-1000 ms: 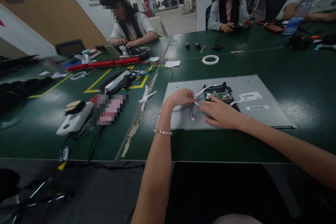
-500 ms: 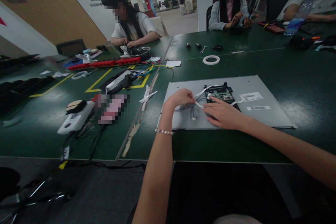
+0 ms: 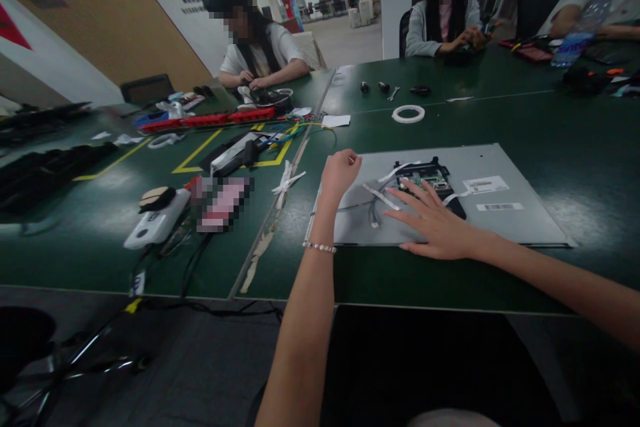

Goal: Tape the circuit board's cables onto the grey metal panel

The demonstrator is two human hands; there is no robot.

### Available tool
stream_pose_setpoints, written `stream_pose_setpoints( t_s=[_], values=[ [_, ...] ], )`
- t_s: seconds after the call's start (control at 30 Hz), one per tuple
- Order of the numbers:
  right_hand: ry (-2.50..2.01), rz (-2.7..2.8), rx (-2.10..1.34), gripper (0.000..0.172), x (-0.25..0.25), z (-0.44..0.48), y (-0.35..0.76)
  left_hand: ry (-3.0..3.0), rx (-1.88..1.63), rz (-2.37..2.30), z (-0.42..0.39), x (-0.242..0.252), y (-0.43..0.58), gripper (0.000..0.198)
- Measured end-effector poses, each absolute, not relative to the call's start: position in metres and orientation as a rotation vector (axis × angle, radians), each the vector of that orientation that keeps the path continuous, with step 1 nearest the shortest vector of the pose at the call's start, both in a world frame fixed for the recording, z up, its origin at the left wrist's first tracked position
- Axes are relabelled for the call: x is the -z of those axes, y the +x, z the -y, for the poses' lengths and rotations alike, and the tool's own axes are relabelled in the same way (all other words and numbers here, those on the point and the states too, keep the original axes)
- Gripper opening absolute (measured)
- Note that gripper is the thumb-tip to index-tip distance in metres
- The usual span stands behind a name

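Note:
A grey metal panel [image 3: 520, 213], like the back of a flat screen, lies on the green table. On it sits a green circuit board [image 3: 435, 180] in a black frame. Grey cables [image 3: 373, 213] run left from the board, with a white tape strip [image 3: 381, 197] lying slantwise over them. My left hand [image 3: 343, 172] is raised over the panel's left part, fingertips pinched; whatever they hold is too small to make out. With fingers spread, my right hand [image 3: 437, 223] rests over the board's lower left, fingertips by the strip and cables.
A tape roll [image 3: 409, 114] and a small wrench [image 3: 394, 93] lie beyond the panel. To the left are tape scraps [image 3: 287, 181], a white device [image 3: 157, 218] and a pixelated phone-like object [image 3: 225, 205]. Several people sit across the table. A bottle [image 3: 580, 33] stands far right.
My left hand has moved up and left, away from the white strip, which stays over the cables. My right hand's fingers have spread and shifted slightly. The camera view has turned a little left.

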State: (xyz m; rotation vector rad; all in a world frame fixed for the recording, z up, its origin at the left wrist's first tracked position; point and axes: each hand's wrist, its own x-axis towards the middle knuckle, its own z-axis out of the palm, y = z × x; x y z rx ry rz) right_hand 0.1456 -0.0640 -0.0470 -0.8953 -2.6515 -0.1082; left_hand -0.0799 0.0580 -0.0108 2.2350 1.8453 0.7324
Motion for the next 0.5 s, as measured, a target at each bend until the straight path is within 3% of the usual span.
stream_pose_setpoints(
  t_s=[0.5],
  values=[
    [-1.113, 2.541, 0.234, 0.056, 0.0494, 0.0687, 0.1494, 2.157, -0.754, -2.009, -0.0513, 0.0054, -0.0742, 0.021]
  ],
)
